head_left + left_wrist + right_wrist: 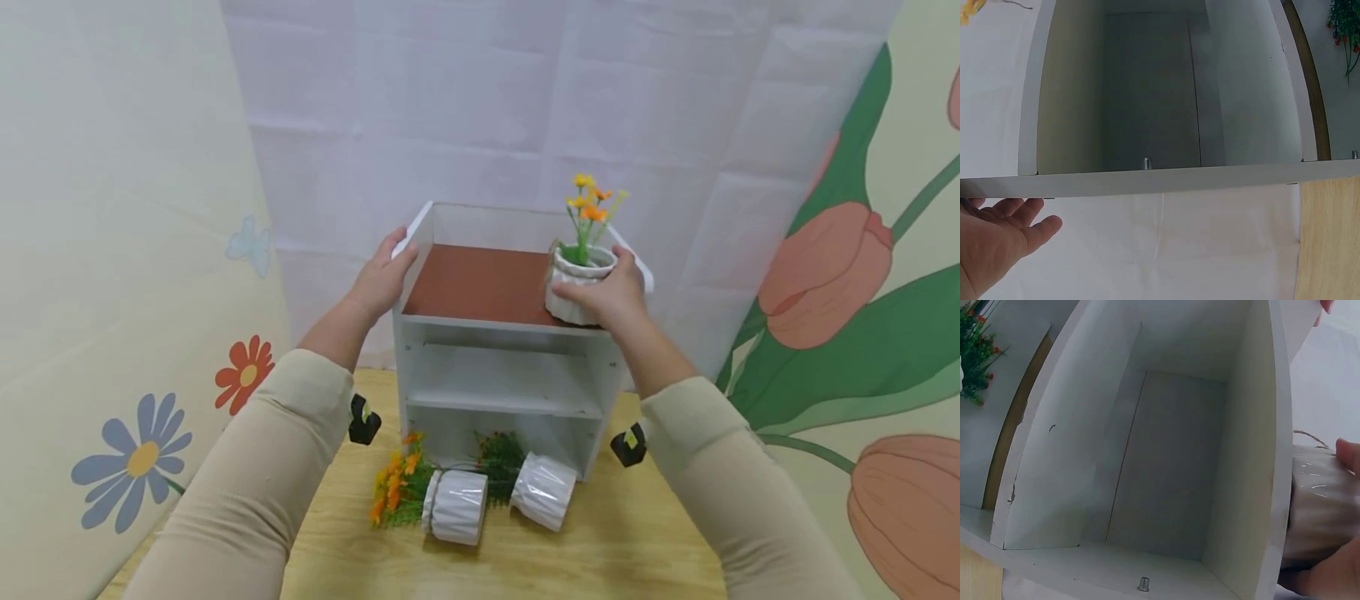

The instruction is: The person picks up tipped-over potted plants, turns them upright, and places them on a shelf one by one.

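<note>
A white ribbed flower pot (573, 292) with yellow and orange flowers (588, 200) stands upright at the right front of the brown top board (480, 283) of a small white shelf unit (498, 379). My right hand (611, 292) grips this pot, thumb at its front and fingers round its right side. In the right wrist view the pot (1316, 506) sits close to the top board's edge. My left hand (382, 279) rests on the unit's left side panel, and the left wrist view shows its fingers (1041, 234) loosely extended at that panel.
Two more white pots (457, 507) (543, 492) lie on their sides on the wooden table (600, 558) before the unit, one with orange flowers (393, 483), one with dark greenery and red berries (501, 457). A white cloth (480, 100) hangs behind.
</note>
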`<state>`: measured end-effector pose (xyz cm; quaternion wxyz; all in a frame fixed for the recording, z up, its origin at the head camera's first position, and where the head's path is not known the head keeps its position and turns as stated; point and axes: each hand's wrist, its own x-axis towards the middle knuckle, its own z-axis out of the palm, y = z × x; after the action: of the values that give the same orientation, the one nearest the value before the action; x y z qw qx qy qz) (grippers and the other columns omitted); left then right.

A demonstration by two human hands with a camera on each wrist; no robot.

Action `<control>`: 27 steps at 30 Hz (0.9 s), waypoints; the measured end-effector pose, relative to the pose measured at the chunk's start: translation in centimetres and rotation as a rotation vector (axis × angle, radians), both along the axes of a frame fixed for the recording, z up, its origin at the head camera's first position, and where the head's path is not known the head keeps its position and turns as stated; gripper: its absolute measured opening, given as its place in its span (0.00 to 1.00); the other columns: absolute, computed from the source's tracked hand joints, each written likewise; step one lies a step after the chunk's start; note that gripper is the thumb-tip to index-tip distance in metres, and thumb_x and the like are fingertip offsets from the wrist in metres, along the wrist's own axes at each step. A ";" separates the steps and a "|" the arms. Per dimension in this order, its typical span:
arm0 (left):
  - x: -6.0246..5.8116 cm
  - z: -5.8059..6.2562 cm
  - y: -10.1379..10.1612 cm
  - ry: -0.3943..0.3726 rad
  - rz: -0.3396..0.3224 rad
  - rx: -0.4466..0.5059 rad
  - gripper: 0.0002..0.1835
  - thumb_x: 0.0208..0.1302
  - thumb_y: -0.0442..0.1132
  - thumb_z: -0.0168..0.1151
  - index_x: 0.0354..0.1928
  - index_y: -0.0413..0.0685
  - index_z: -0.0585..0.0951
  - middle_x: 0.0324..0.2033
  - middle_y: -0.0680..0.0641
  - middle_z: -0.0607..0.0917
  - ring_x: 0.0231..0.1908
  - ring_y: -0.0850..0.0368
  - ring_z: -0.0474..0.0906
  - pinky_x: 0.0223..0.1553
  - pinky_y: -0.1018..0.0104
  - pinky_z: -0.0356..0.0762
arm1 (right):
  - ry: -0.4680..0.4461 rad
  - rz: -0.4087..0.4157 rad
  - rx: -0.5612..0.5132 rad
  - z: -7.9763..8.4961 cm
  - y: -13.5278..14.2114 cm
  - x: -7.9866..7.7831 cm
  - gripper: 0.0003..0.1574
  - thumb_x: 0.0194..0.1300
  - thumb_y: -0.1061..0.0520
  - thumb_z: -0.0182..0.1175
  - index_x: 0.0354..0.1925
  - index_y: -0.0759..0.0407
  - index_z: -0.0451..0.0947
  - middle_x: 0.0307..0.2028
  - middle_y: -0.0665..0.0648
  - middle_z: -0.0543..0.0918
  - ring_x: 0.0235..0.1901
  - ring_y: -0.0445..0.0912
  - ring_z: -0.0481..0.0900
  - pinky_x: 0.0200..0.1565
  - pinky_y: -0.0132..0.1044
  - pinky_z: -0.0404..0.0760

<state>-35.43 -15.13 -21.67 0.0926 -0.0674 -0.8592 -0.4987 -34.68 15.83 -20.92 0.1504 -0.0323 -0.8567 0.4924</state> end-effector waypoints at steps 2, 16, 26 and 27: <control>0.0 0.0 0.0 0.000 -0.004 -0.002 0.34 0.76 0.58 0.35 0.79 0.59 0.43 0.75 0.37 0.56 0.72 0.36 0.55 0.70 0.36 0.54 | -0.009 -0.011 -0.010 0.0 -0.1 -0.3 0.74 0.47 0.45 0.77 0.77 0.54 0.40 0.74 0.63 0.56 0.72 0.55 0.57 0.71 0.47 0.61; -0.1 -0.2 0.2 0.031 -0.003 -0.010 0.34 0.76 0.56 0.35 0.78 0.56 0.44 0.75 0.37 0.56 0.72 0.37 0.55 0.71 0.38 0.54 | -0.016 -0.058 -0.045 -0.3 -0.5 -1.5 0.73 0.48 0.46 0.76 0.77 0.52 0.37 0.74 0.62 0.57 0.71 0.54 0.59 0.72 0.45 0.61; -0.1 -0.2 0.3 0.026 0.000 -0.008 0.34 0.76 0.57 0.34 0.79 0.57 0.43 0.75 0.37 0.56 0.72 0.37 0.56 0.71 0.39 0.55 | -0.034 -0.091 -0.056 -0.3 -0.5 -1.7 0.74 0.49 0.44 0.76 0.77 0.50 0.35 0.75 0.62 0.55 0.72 0.54 0.58 0.72 0.45 0.61; -0.1 -0.2 0.3 0.026 0.000 -0.008 0.34 0.76 0.57 0.34 0.79 0.57 0.43 0.75 0.37 0.56 0.72 0.37 0.56 0.71 0.39 0.55 | -0.029 -0.092 -0.057 -0.3 -0.5 -1.8 0.74 0.49 0.44 0.76 0.77 0.50 0.35 0.75 0.62 0.55 0.72 0.54 0.58 0.72 0.45 0.61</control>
<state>-35.54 -14.81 -21.83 0.1036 -0.0743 -0.8599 -0.4943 -36.43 15.29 -21.23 0.1598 -0.0832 -0.8419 0.5087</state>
